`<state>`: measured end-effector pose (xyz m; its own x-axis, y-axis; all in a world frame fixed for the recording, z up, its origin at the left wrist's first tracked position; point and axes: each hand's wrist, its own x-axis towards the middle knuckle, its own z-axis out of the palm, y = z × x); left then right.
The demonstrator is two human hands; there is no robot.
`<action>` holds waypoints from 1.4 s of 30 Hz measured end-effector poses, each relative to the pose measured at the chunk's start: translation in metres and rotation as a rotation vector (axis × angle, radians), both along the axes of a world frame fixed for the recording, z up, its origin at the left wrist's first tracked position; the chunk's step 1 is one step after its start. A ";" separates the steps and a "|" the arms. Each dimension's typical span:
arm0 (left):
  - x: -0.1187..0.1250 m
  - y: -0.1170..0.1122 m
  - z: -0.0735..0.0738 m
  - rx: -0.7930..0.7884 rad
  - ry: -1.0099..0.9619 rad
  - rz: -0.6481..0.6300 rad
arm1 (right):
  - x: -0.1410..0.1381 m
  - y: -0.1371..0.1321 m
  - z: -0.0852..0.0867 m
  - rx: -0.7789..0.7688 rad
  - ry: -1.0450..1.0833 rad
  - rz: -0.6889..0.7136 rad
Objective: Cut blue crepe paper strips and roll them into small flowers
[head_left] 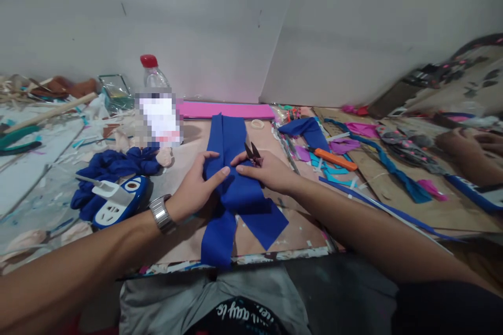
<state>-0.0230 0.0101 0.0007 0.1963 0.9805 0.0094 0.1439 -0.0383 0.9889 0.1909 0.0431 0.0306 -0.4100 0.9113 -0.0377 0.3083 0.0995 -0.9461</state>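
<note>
A folded strip of blue fabric [233, 138] lies lengthwise before me, its two lower ends spread apart near the table's front edge. My left hand [197, 183], with a metal watch on the wrist, grips the strip's left side, thumb on top and fingers partly hidden at the edge. From the right, my right hand [269, 171] pinches the cloth between thumb and forefinger. Tucked in that same hand is a small pair of thread snips [253, 154], dark blades pointing up and apart; their handles are mostly hidden by the fingers.
Left stand a bottle with a red cap [149, 61], a blue-white power strip [118, 203] and bunched blue cloth [113, 165]. Behind lies a pink strip [228, 110]. Rightward are an orange cutter [335, 159], blue cloth [304, 128] and another person's hand [463, 149].
</note>
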 end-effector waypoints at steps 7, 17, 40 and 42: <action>0.001 0.002 -0.005 -0.001 -0.035 0.023 | -0.007 -0.013 0.017 0.298 -0.185 0.165; 0.003 0.009 -0.010 -0.025 -0.262 -0.026 | -0.001 -0.022 0.041 0.491 -0.347 0.181; 0.004 0.008 -0.003 -0.193 -0.410 -0.167 | 0.005 -0.020 0.048 0.541 -0.406 0.214; 0.004 0.008 -0.001 -0.201 -0.438 -0.132 | 0.008 -0.016 0.048 0.512 -0.384 0.145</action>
<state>-0.0187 0.0184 -0.0007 0.3391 0.9383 -0.0679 -0.2798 0.1695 0.9450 0.1986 0.0267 0.0791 -0.5738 0.7895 0.2179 0.5645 0.5740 -0.5932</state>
